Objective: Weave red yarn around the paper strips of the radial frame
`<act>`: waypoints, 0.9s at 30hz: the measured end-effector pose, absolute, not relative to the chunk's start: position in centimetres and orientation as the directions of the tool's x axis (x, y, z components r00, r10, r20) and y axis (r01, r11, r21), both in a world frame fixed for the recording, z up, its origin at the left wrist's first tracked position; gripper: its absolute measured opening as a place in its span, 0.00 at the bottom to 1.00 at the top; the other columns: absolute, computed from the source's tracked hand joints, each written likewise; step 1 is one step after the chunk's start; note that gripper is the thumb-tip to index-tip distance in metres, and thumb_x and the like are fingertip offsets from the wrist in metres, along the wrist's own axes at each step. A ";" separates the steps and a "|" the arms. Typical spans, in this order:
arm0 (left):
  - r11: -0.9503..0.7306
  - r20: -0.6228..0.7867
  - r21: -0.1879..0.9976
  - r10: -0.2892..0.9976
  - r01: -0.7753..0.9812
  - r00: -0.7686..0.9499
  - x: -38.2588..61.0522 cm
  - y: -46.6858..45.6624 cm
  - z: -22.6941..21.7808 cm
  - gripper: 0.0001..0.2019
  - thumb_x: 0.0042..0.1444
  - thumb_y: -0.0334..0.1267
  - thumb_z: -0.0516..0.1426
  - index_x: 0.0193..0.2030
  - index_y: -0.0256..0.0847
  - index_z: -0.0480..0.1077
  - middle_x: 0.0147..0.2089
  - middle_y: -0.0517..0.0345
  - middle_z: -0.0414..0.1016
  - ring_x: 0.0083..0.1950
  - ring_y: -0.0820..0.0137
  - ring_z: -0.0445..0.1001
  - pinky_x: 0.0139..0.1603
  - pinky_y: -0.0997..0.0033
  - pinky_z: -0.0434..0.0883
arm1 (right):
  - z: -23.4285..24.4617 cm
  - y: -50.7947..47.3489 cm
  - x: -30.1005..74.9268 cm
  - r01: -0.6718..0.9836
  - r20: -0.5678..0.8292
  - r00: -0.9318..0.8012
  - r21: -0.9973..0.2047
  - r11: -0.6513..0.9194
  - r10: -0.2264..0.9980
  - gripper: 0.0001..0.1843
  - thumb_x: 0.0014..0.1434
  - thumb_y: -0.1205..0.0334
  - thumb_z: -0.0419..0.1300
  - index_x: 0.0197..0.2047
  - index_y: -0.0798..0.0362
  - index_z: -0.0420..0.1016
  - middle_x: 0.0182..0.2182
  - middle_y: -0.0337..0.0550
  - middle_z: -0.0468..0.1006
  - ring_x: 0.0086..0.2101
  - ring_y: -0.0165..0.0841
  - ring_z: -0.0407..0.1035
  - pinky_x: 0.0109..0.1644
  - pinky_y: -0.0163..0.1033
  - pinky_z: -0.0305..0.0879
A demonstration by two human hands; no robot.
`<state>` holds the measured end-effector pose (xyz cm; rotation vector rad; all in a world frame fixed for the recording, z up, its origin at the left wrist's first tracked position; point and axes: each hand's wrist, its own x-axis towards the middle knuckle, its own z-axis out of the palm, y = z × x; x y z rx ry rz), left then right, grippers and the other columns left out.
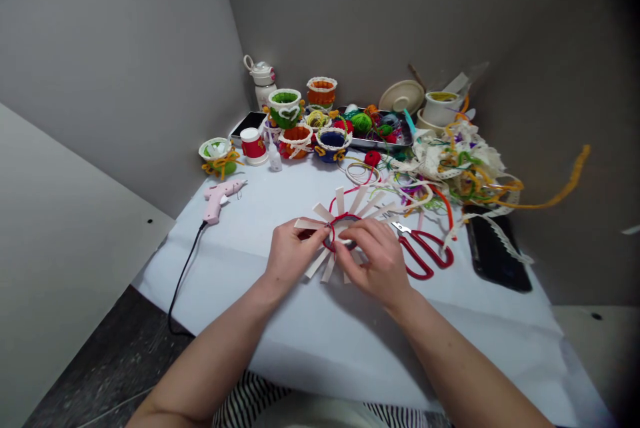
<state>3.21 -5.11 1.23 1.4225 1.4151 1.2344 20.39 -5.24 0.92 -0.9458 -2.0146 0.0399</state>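
A paper cup with its wall cut into splayed white strips [315,267] lies between my hands above the white table. Red yarn [345,216] rings its middle and trails back toward a small red yarn ball [373,159]. My left hand [293,251] grips the cup's left side, thumb at the ring. From the right, my right hand [377,255] has its thumb and bent fingers closed on the yarn at the near inner edge; the fingertips partly hide the contact. Just right of that hand lie red-handled scissors [423,251], blades partly under the strips.
A pink glue gun [217,201] with a black cord lies at left. Behind stand several yarn-covered cups [295,141], a small white bottle [275,156] and a tray [395,147] of yarn balls. Lace and yarn scraps [465,161] pile up at right, near a black phone [497,251].
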 end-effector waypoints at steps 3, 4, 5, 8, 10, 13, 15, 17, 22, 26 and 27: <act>-0.146 0.168 0.946 0.985 0.290 -0.051 3.4 -5.4 1.2 0.04 0.56 0.33 0.63 0.32 0.40 0.82 0.35 0.56 0.85 0.37 0.67 0.83 0.40 0.71 0.77 | 0.6 -4.9 20.7 0.579 0.754 -0.303 -0.339 0.741 0.582 0.11 0.69 0.69 0.56 0.50 0.50 0.77 0.37 0.46 0.79 0.38 0.38 0.72 0.39 0.44 0.67; -0.160 0.180 0.937 0.983 0.312 -0.035 3.4 -5.5 1.2 0.05 0.56 0.32 0.63 0.32 0.41 0.82 0.35 0.56 0.85 0.37 0.68 0.82 0.40 0.71 0.76 | 0.4 -4.8 20.7 0.576 0.753 -0.321 -0.326 0.749 0.574 0.13 0.69 0.70 0.55 0.51 0.50 0.77 0.38 0.47 0.78 0.38 0.38 0.72 0.39 0.43 0.68; -0.168 0.188 0.926 0.982 0.338 -0.025 3.5 -5.6 1.2 0.05 0.56 0.31 0.63 0.32 0.41 0.81 0.35 0.57 0.84 0.36 0.68 0.82 0.40 0.71 0.76 | 0.2 -4.7 20.8 0.579 0.744 -0.341 -0.315 0.752 0.574 0.14 0.70 0.70 0.54 0.52 0.49 0.78 0.38 0.46 0.77 0.38 0.38 0.72 0.39 0.42 0.68; -0.156 0.173 0.903 0.985 0.400 -0.007 3.5 -5.7 1.1 0.06 0.56 0.28 0.63 0.32 0.41 0.81 0.35 0.57 0.84 0.36 0.68 0.81 0.40 0.71 0.75 | -0.1 -4.4 20.9 0.612 0.709 -0.374 -0.295 0.733 0.598 0.14 0.71 0.67 0.53 0.49 0.47 0.79 0.39 0.46 0.76 0.39 0.37 0.71 0.38 0.41 0.69; -0.139 0.155 0.900 0.988 0.413 -0.004 3.4 -5.7 1.0 0.06 0.56 0.28 0.63 0.32 0.40 0.81 0.35 0.57 0.84 0.36 0.68 0.81 0.40 0.70 0.74 | -0.1 -4.3 20.9 0.619 0.697 -0.392 -0.284 0.732 0.601 0.12 0.70 0.67 0.54 0.48 0.48 0.79 0.39 0.46 0.76 0.39 0.38 0.70 0.39 0.42 0.69; -0.129 0.141 0.898 0.990 0.421 0.003 3.2 -5.6 0.8 0.05 0.56 0.29 0.64 0.33 0.40 0.82 0.34 0.57 0.84 0.36 0.67 0.81 0.39 0.70 0.74 | 0.0 -4.1 21.0 0.600 0.697 -0.416 -0.272 0.752 0.584 0.10 0.69 0.68 0.56 0.45 0.49 0.78 0.39 0.47 0.77 0.39 0.39 0.70 0.40 0.43 0.69; -0.130 0.140 0.895 0.990 0.427 0.009 3.2 -5.6 0.8 0.04 0.56 0.29 0.65 0.32 0.41 0.82 0.34 0.58 0.84 0.36 0.67 0.81 0.39 0.70 0.74 | 0.1 -4.0 21.0 0.583 0.700 -0.431 -0.266 0.768 0.570 0.09 0.69 0.69 0.56 0.44 0.49 0.77 0.39 0.48 0.77 0.39 0.39 0.70 0.40 0.44 0.69; -0.136 0.142 0.894 0.990 0.427 0.020 3.1 -5.6 0.9 0.04 0.56 0.30 0.65 0.33 0.42 0.82 0.34 0.58 0.85 0.36 0.67 0.81 0.39 0.69 0.74 | 0.2 -4.0 21.0 0.566 0.702 -0.449 -0.256 0.784 0.553 0.08 0.68 0.70 0.56 0.44 0.50 0.76 0.39 0.49 0.78 0.39 0.40 0.70 0.40 0.45 0.69; -0.151 0.146 0.886 0.988 0.439 0.044 3.1 -5.7 1.1 0.04 0.57 0.30 0.65 0.33 0.42 0.82 0.35 0.57 0.85 0.36 0.67 0.82 0.40 0.69 0.74 | 0.1 -4.2 20.9 0.553 0.701 -0.467 -0.244 0.797 0.539 0.08 0.68 0.72 0.54 0.43 0.51 0.72 0.39 0.50 0.78 0.38 0.39 0.70 0.40 0.45 0.68; -0.153 0.139 0.888 0.988 0.434 0.065 3.2 -5.8 1.2 0.05 0.57 0.29 0.64 0.33 0.42 0.82 0.35 0.58 0.85 0.36 0.67 0.82 0.40 0.70 0.75 | -0.1 -4.2 20.7 0.547 0.711 -0.416 -0.302 0.781 0.566 0.08 0.66 0.73 0.55 0.43 0.50 0.70 0.35 0.46 0.77 0.36 0.39 0.69 0.40 0.44 0.67; -0.154 0.138 0.885 0.988 0.439 0.069 3.2 -5.8 1.3 0.05 0.56 0.29 0.64 0.32 0.42 0.82 0.35 0.58 0.85 0.36 0.67 0.82 0.40 0.70 0.75 | -0.1 -4.2 20.6 0.553 0.720 -0.392 -0.313 0.772 0.573 0.08 0.65 0.73 0.55 0.43 0.50 0.70 0.35 0.46 0.77 0.35 0.39 0.69 0.39 0.44 0.67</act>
